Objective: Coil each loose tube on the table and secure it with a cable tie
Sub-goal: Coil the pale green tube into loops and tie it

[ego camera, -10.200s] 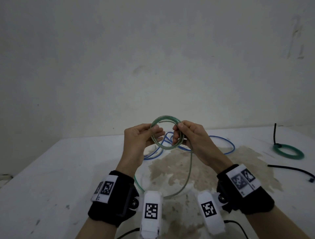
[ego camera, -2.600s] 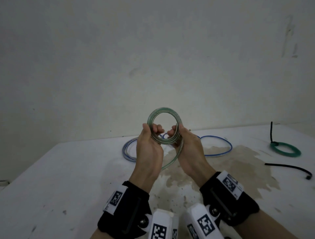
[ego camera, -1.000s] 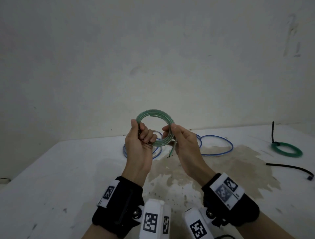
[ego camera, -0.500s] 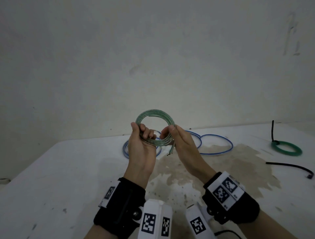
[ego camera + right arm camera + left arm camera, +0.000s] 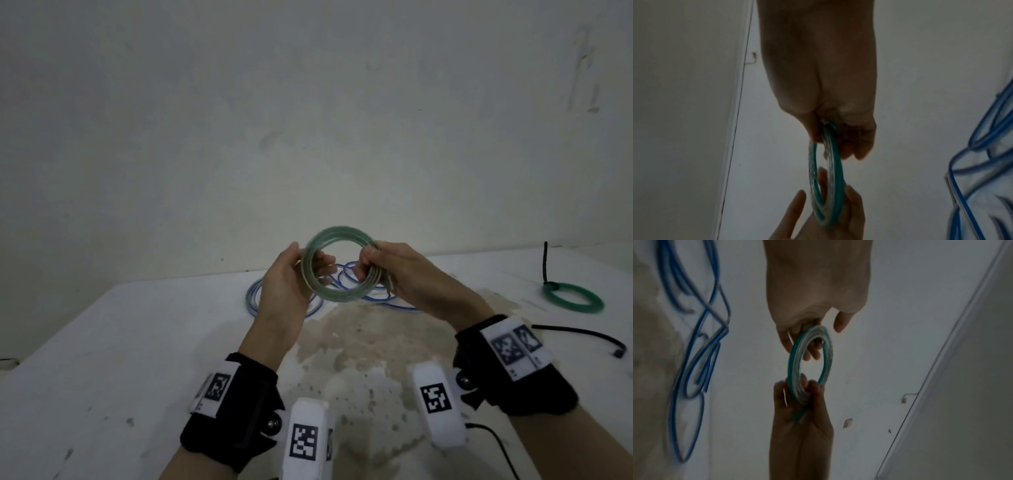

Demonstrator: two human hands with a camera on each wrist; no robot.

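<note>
A coil of clear tube with a green stripe (image 5: pixel 337 232) is held upright above the table between both hands. My left hand (image 5: pixel 310 263) grips its left side, thumb outside and fingers through the ring. My right hand (image 5: pixel 371 267) is curled round the right side, and the tube's short free end pokes out below it. The left wrist view shows the coil (image 5: pixel 794 358) edge-on between the left hand (image 5: pixel 807 340) and the right hand (image 5: pixel 801 394). A loose blue tube (image 5: pixel 253 294) sprawls on the table behind the hands. A loose black cable tie (image 5: pixel 582 334) lies at the right.
A green coil (image 5: pixel 572 298) bound by a black cable tie (image 5: pixel 545 263) lies at the table's far right. The white table (image 5: pixel 102 359) has a brown stain in the middle. A bare wall stands right behind it. The blue tube (image 5: pixel 972 146) shows at the right wrist view's edge.
My right hand has turned over and closed round the coil's right side, catching the tail that hung free. The coil has tilted and moved a little to the right.
</note>
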